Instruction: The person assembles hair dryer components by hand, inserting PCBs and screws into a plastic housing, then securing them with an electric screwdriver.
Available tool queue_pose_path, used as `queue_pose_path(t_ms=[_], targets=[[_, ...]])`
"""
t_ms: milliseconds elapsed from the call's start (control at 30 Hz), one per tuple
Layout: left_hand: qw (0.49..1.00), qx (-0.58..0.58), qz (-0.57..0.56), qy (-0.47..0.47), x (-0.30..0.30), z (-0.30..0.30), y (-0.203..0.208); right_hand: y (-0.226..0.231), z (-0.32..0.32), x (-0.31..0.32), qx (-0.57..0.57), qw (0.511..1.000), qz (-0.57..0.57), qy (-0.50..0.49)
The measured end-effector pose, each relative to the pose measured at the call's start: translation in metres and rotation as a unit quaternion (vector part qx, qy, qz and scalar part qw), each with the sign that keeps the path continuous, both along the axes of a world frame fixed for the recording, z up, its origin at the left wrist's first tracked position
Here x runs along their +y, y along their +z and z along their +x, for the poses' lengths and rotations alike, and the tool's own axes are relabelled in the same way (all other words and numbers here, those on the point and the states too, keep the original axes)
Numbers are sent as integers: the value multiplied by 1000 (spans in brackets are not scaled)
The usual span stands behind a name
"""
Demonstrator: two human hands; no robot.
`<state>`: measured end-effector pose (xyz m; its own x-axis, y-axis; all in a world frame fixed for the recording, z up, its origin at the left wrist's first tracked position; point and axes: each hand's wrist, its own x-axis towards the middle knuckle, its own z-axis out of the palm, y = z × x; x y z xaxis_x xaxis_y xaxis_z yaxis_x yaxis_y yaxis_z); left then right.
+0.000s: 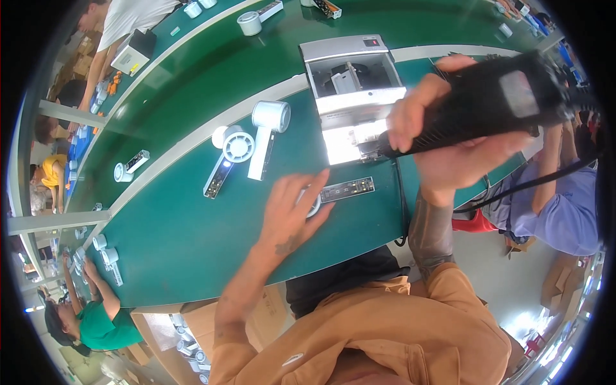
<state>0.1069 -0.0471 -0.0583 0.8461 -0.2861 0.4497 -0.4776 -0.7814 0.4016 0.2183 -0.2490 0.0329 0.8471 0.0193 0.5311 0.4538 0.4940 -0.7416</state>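
Observation:
My right hand (446,163) is wrapped round a thick black electric screwdriver (482,102) with a cord at its back. Its tip reaches the brightly lit front of a grey screw feeder (350,106); whether a screw sits on the tip cannot be made out. On the green table my left hand (292,208) grips the round head of a small handheld fan (350,189), fingers and thumb around it. That fan lies with its handle open, showing a circuit board. Two more white fans, an upper one (269,125) and a lower one (239,147), lie together left of the feeder.
Past the table's raised edge runs a green conveyor belt (192,83) carrying several fan parts. A black cable (399,205) hangs over the near table edge. A cardboard box (205,321) with fans stands below left. Co-workers sit at left and right, one in a green shirt (106,324).

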Motion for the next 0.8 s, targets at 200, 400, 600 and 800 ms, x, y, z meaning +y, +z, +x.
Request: queue_pose_path(t_ms=[200,400,600,800], targets=[[1000,-8,4,2,-1,0,-1,4,-1,16,-9,991,-111,-78],[1000,-3,2,9,2,-1,-2,-7,-15,20,39,993,-114,4],[1000,-7,-12,9,3,-1,-6,-14,-33,35,57,976,-43,205],[1000,-8,-21,4,5,-3,-5,-14,-38,47,79,971,-124,190]])
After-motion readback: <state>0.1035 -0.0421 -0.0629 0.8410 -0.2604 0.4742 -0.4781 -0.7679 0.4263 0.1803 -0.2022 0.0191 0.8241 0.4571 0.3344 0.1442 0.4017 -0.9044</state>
